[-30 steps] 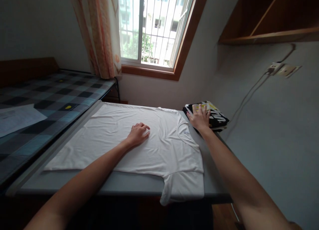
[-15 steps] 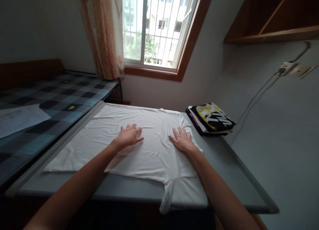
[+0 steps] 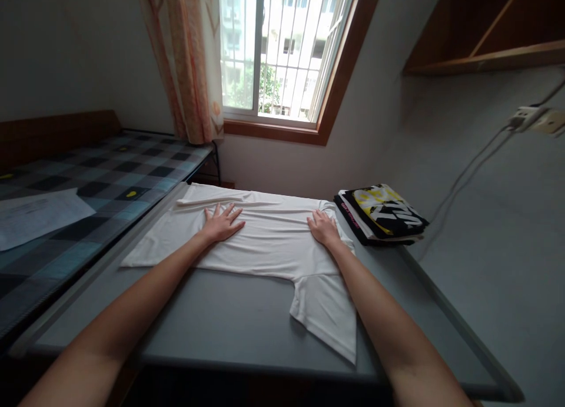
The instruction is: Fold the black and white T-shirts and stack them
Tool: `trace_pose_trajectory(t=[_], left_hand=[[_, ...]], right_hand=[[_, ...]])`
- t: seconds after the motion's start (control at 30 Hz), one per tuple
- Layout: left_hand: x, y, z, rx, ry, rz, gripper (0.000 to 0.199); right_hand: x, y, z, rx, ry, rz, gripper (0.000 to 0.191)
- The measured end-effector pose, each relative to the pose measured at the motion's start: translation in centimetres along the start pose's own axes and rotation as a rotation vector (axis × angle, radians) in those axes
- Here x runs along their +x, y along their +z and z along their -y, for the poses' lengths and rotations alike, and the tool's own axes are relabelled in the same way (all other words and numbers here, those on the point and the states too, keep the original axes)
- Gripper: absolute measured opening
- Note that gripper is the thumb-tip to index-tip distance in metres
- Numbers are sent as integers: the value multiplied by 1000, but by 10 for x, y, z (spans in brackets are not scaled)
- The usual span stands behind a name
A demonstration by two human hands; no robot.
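T-shirt [image 3: 273,248], white in colour, lies on the grey tabletop [image 3: 229,319], its bottom end toward the left and its near sleeve [image 3: 329,316] pointing to the near edge. The left hand [image 3: 222,225] rests palm down on the cloth with fingers spread wide. The right hand [image 3: 323,227] also lies flat, near the neck end, its fingers slightly apart. Between them, the cloth is creased. Beside the neck end stands a stack of folded clothes [image 3: 382,214].
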State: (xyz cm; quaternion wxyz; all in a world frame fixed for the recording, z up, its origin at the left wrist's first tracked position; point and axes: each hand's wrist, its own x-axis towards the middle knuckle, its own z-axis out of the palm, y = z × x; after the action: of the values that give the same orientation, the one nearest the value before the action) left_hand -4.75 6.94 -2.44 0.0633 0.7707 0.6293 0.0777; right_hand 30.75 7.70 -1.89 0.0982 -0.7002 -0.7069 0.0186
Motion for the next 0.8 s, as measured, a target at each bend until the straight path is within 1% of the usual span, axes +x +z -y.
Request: trace_pose_trajectory(t=[0.07,0.13,0.23,0.33,0.37,0.43,0.5,0.53,0.57,0.63,0.8], left_hand=[[5,0,-3,18,1,-3,68],[3,1,-6,45,7,-5,67],[-13,2,-11,81,28,-1,65],[-31,1,-10,84,22,5,65],[-36,0,-8,85,-6,3,66],[-45,-3,-2,90,-111,6,69],[-52,-6,6,92,-223,16,72],[-53,-7,11,90,-256,21,73],[-53,-8,15,87,-269,23,73],[-49,-9,23,86,-254,22,71],[-26,-12,34,91,-204,15,68]], right_hand=[[4,2,-4,-26,28,-41,51],[1,3,-6,-71,70,-62,51],[-14,1,-8,-124,105,-74,58],[-33,-3,-8,-150,45,-45,62],[-39,-5,-7,-157,23,-21,62],[-50,-6,-7,-157,3,47,64],[-59,-7,-7,-144,4,125,69],[-61,-7,-7,-140,11,158,71],[-62,-7,-7,-142,20,183,73],[-62,-6,-4,-156,38,200,75],[-50,-4,5,-148,82,173,72]])
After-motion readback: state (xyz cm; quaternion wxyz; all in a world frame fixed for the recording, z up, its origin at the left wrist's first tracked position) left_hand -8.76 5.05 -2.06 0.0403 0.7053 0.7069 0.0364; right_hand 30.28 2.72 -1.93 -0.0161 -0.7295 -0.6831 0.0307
